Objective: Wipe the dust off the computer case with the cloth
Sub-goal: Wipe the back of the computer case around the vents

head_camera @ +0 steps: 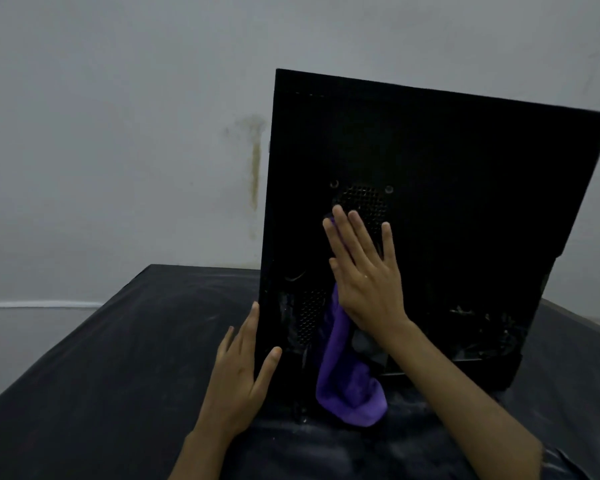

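Observation:
A black computer case stands upright on the table, its vented side panel facing me. My right hand lies flat on that panel just below a round mesh vent, pressing a purple cloth against it; most of the cloth hangs loose below the palm. My left hand grips the case's near left edge, thumb on the panel and fingers around the side.
The table has a black, dusty, scuffed cover and reaches left and toward me. A pale wall with a brownish stain stands close behind the case. Cables and openings show low on the case's right side.

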